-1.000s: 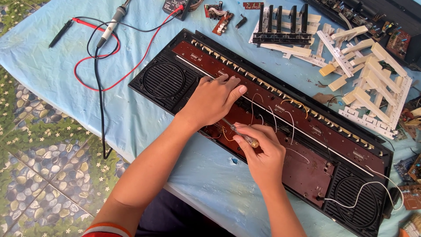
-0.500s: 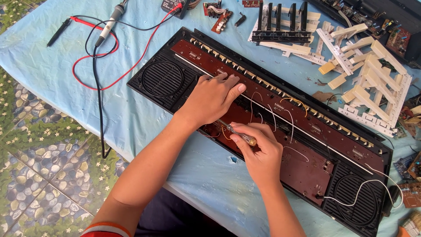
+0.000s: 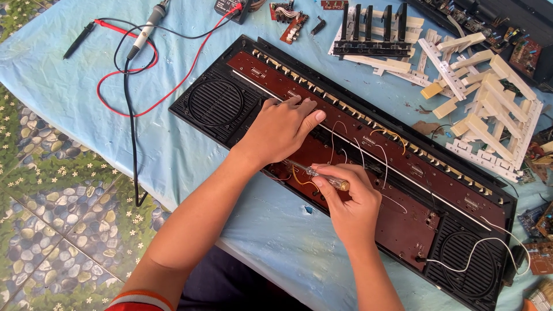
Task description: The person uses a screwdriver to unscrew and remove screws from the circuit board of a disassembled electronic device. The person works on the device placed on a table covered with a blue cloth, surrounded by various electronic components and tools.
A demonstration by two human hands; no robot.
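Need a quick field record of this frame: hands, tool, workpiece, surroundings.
workpiece: opened keyboard case, black, with brown circuit board and a round speaker grille at each end
left hand: flat on the board, palm down
right hand: gripping a screwdriver, tip pointing toward the left hand
surface: light blue cloth
nearby: red and black probe leads far left; loose white key pieces far right

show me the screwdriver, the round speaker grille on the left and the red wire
screwdriver (image 3: 329, 178), head view, on its clear handle in the right hand.
speaker grille (image 3: 215, 103), head view, on its round middle.
red wire (image 3: 173, 86), head view, on its run across the blue cloth.
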